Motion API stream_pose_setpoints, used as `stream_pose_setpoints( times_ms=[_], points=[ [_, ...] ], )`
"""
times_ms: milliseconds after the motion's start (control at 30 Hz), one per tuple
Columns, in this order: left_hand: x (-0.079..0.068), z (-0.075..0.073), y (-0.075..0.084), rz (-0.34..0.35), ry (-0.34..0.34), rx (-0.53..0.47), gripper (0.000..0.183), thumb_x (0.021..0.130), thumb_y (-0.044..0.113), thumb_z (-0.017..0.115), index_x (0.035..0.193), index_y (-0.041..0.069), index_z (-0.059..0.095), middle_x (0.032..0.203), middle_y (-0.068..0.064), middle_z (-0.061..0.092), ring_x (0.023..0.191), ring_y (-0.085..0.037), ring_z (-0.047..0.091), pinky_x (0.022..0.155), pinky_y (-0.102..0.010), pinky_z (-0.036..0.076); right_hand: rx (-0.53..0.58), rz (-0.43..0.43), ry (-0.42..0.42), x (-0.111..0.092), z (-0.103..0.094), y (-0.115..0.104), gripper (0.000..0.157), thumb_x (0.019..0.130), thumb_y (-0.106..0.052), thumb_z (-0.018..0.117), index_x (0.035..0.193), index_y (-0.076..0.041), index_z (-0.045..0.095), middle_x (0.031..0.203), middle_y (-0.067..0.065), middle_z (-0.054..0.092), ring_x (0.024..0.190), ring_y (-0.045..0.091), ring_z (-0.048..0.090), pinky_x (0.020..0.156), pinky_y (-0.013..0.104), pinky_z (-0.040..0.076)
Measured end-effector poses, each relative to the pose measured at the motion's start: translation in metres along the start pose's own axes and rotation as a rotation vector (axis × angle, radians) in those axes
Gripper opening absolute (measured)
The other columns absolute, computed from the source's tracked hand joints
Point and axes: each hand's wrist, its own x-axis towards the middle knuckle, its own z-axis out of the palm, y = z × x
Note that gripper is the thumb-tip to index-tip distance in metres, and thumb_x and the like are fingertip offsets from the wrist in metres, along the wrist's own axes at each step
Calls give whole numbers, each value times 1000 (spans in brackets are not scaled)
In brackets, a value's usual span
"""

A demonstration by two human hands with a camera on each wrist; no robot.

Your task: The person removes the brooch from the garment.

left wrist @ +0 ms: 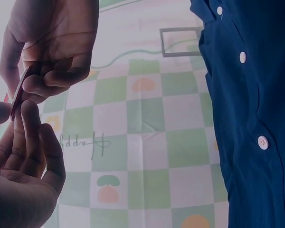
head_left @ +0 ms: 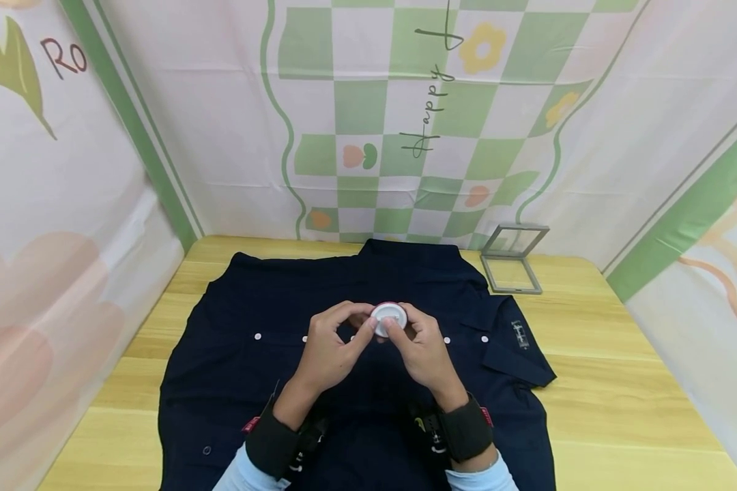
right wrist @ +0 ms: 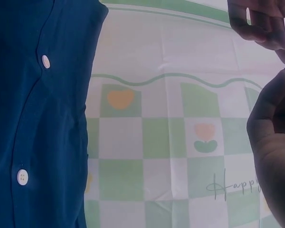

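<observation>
Over a dark navy button-up shirt (head_left: 221, 382), both hands hold a round pin-back badge (head_left: 388, 312) at its edges. Its white back, with what looks like a thin pin, faces the head camera, and a little red shows on its rim. My left hand (head_left: 330, 349) pinches the left side between thumb and fingers. On the other side my right hand (head_left: 426, 349) grips it, thumb across the white back. The left wrist view has the badge (left wrist: 20, 92) edge-on between the hands. In the right wrist view the badge cannot be made out.
The shirt lies spread on a wooden table (head_left: 614, 382), collar toward the back. A grey hinged frame (head_left: 513, 262) stands opened at the back right, beside the short sleeve (head_left: 518, 341). A printed cloth curtain (head_left: 221, 123) hangs behind the table and along its sides.
</observation>
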Motion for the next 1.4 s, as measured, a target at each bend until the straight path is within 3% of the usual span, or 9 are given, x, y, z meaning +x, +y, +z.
stream_pose_setpoints(
  times_ms=[167, 467, 767, 1400],
  points=[
    [0, 0, -1, -7, 0, 1, 14, 91, 2, 65, 104, 1, 71, 84, -9, 69, 70, -14, 63, 59, -25, 51, -33, -7, 14, 0, 0, 1, 19, 99, 1, 50, 110, 14, 59, 98, -3, 63, 80, 2, 63, 70, 23, 57],
    [3, -1, 1, 4, 8, -2, 13, 91, 1, 66, 102, 1, 72, 84, -9, 70, 71, -15, 64, 55, -29, 50, -77, -18, 20, 2, 0, 1, 19, 100, 2, 49, 111, 12, 60, 94, 21, 63, 77, 2, 63, 68, 24, 57],
    [4, -1, 1, 9, 6, 4, 13, 91, 0, 65, 102, 0, 72, 85, -10, 71, 72, -16, 65, 64, -25, 53, -102, -23, 23, 3, 0, 3, 19, 100, 2, 48, 111, 11, 60, 93, 23, 64, 76, 2, 63, 67, 25, 57],
    [3, 0, 0, 6, 9, 16, 13, 91, 0, 65, 102, 0, 72, 85, -10, 71, 71, -15, 65, 66, -26, 54, -98, -37, 38, 2, 2, 5, 18, 100, 4, 48, 110, 12, 60, 91, 23, 63, 74, 2, 62, 66, 22, 56]
  ],
)
